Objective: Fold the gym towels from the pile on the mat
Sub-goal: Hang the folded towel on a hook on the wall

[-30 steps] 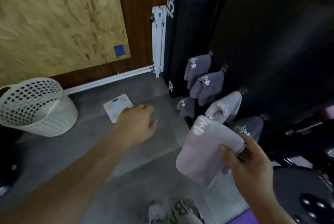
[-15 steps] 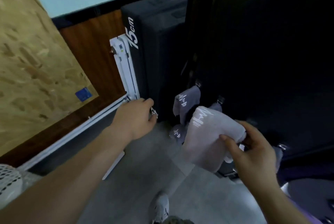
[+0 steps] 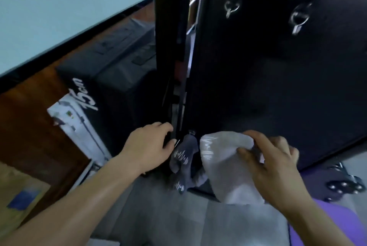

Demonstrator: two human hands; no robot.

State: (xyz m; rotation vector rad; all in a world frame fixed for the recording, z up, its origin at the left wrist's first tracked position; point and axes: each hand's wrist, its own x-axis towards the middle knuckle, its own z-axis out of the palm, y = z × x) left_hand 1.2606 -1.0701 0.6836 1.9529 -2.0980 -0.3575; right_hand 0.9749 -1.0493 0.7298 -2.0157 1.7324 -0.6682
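Lifted nearer the glossy black panel (image 3: 278, 86) than a moment ago, two ringed metal hooks (image 3: 231, 8) now in sight.
Right hand (image 3: 272, 162) clamped on the soft pale towel (image 3: 224, 166), folded into a rounded bundle at the panel's lower edge, near the purple mat (image 3: 353, 216). Left hand (image 3: 153, 146) apart from it, fingers curled beside a limp dark grey towel (image 3: 183, 156); cannot tell whether holding anything.

We see a pale grey gym towel (image 3: 228, 168), folded, white zigzag logo near its top, gripped by our right hand (image 3: 272, 164), just left of it dark grey towels (image 3: 184, 164) hanging, same logo
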